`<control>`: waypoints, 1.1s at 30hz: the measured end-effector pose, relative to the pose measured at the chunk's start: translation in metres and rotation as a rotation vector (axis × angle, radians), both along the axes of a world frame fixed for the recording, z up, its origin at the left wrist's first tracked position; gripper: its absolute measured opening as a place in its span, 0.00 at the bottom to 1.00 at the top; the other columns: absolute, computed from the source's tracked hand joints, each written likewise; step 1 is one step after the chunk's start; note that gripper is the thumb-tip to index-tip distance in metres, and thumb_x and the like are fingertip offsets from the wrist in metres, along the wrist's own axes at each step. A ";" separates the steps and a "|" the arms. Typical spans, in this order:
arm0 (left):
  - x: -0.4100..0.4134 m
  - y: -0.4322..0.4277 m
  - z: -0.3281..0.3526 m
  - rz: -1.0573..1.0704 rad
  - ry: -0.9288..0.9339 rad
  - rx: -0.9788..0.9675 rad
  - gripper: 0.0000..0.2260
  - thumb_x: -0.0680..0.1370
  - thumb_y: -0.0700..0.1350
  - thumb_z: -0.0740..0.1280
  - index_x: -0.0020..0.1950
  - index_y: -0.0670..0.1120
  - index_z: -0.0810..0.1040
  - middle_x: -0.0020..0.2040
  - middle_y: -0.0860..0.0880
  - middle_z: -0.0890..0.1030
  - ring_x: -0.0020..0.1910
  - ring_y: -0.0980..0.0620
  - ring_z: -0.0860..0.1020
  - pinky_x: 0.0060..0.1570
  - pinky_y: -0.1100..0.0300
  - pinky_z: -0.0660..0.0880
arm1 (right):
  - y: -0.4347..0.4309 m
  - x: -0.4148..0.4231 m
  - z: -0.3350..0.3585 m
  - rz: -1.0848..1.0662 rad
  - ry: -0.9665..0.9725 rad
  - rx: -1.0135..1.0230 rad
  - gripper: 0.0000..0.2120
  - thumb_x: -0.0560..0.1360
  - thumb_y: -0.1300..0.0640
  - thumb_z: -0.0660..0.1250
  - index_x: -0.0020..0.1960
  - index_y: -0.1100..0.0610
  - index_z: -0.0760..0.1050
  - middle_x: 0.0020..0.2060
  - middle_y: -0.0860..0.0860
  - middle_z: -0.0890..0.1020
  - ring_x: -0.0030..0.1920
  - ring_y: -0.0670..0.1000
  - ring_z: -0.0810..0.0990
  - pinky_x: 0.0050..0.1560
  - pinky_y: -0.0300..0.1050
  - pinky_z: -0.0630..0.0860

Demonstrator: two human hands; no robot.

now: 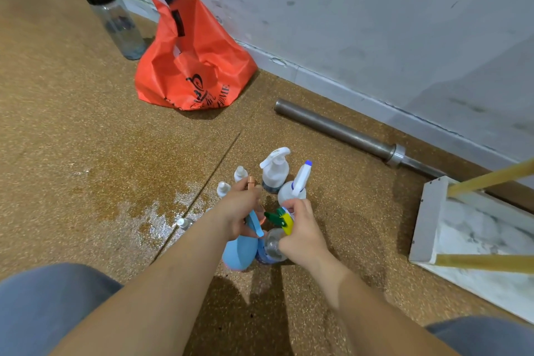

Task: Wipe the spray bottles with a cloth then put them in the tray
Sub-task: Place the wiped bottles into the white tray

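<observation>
Lift the blue bottle [239, 256] by its neck, left hand [239, 208] curled round the trigger head; likewise the clear bottle [273, 244], right hand [300, 235] curled round its sprayer. Raise straight off the floor [115, 153], clear of the white bottles [274, 172] just behind.

— What's over by the wall [375, 9]?
— A clear water bottle [115, 17] with a black lid, upright, and just beside it a slumped orange-red bag [193, 66] with black print.
— And to the right?
— A steel bar [346, 136] lying along the skirting. A wet patch [156, 217] shines on the speckled brown floor [72, 124].
</observation>
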State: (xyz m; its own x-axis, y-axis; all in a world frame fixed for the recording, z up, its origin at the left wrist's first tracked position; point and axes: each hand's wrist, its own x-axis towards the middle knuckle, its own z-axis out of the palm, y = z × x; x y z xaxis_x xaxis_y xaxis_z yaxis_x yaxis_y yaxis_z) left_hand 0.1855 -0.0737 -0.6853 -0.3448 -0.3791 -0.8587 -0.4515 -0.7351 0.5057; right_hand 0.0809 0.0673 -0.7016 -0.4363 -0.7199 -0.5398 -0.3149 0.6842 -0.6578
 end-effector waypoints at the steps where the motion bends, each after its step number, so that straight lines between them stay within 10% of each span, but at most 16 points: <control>1: -0.002 0.000 -0.001 0.016 -0.002 0.015 0.06 0.84 0.48 0.63 0.61 0.56 0.74 0.38 0.44 0.75 0.37 0.44 0.74 0.50 0.30 0.79 | 0.001 0.000 -0.001 0.003 0.021 -0.006 0.29 0.65 0.64 0.67 0.61 0.44 0.66 0.55 0.37 0.62 0.63 0.49 0.74 0.56 0.55 0.79; 13: -0.015 0.013 -0.015 0.108 -0.006 -0.004 0.15 0.86 0.54 0.59 0.73 0.65 0.67 0.59 0.37 0.79 0.46 0.46 0.76 0.39 0.42 0.81 | -0.015 0.000 0.000 0.054 -0.112 -0.092 0.41 0.70 0.65 0.71 0.79 0.49 0.61 0.66 0.41 0.61 0.68 0.46 0.69 0.67 0.47 0.72; 17: -0.015 0.011 -0.016 0.167 -0.003 0.023 0.14 0.87 0.52 0.59 0.73 0.61 0.69 0.50 0.43 0.77 0.46 0.43 0.77 0.42 0.40 0.81 | -0.008 -0.004 -0.002 -0.099 -0.137 -0.101 0.34 0.69 0.67 0.73 0.71 0.47 0.69 0.62 0.38 0.65 0.65 0.44 0.69 0.61 0.39 0.70; 21: -0.018 0.008 -0.016 0.226 0.015 0.059 0.12 0.87 0.49 0.57 0.70 0.58 0.68 0.40 0.42 0.73 0.42 0.41 0.74 0.45 0.34 0.80 | 0.007 -0.003 0.007 -0.174 -0.026 -0.106 0.30 0.63 0.70 0.67 0.59 0.44 0.70 0.56 0.37 0.67 0.57 0.48 0.75 0.51 0.54 0.79; 27: -0.034 -0.007 0.001 0.274 0.041 0.125 0.24 0.84 0.53 0.64 0.78 0.58 0.61 0.47 0.42 0.74 0.39 0.42 0.75 0.42 0.34 0.79 | 0.007 -0.032 0.034 -0.146 0.041 -0.083 0.43 0.62 0.66 0.67 0.69 0.33 0.61 0.61 0.34 0.67 0.57 0.47 0.78 0.49 0.56 0.81; 33: -0.049 -0.045 0.018 0.114 -0.075 0.395 0.35 0.78 0.74 0.55 0.51 0.42 0.76 0.34 0.43 0.76 0.37 0.47 0.73 0.54 0.37 0.77 | -0.008 -0.070 0.055 0.018 -0.111 0.003 0.57 0.66 0.69 0.67 0.75 0.23 0.44 0.68 0.35 0.65 0.54 0.50 0.82 0.41 0.52 0.82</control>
